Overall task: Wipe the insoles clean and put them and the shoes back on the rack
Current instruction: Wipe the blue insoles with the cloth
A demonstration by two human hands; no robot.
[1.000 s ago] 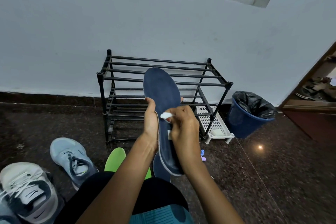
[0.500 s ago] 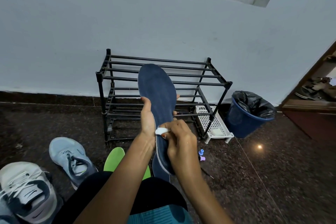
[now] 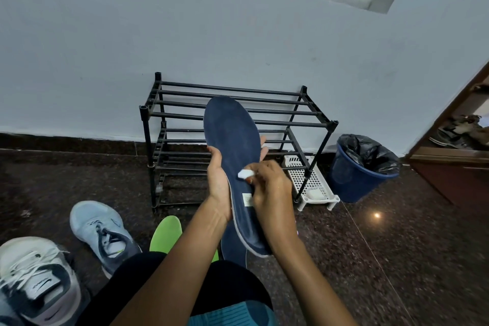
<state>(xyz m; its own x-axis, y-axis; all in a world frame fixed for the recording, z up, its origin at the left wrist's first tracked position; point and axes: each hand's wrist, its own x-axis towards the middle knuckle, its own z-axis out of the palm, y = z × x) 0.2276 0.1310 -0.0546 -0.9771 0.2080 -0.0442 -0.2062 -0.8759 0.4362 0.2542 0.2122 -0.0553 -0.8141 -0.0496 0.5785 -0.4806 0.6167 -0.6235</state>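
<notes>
My left hand [image 3: 218, 180] grips a dark blue insole [image 3: 232, 135] from behind, toe end pointing up, in front of the black shoe rack [image 3: 264, 103]. My right hand [image 3: 270, 193] pinches a small white wipe [image 3: 244, 174] against the insole's middle. On the floor lie a green insole [image 3: 165, 233] and a second blue insole [image 3: 232, 246], partly hidden by my arms. A light blue sneaker [image 3: 102, 230] and a white sneaker [image 3: 34, 280] sit at the lower left.
A white perforated tray [image 3: 312, 182] lies on the floor under the rack's right end. A blue bin with a black liner [image 3: 362, 167] stands to the right. A wooden cabinet [image 3: 455, 167] with shoes is at the far right. My knee fills the bottom centre.
The insole has shifted slightly right and up. My right hand with the wipe has moved up the insole from near the heel to its middle.
</notes>
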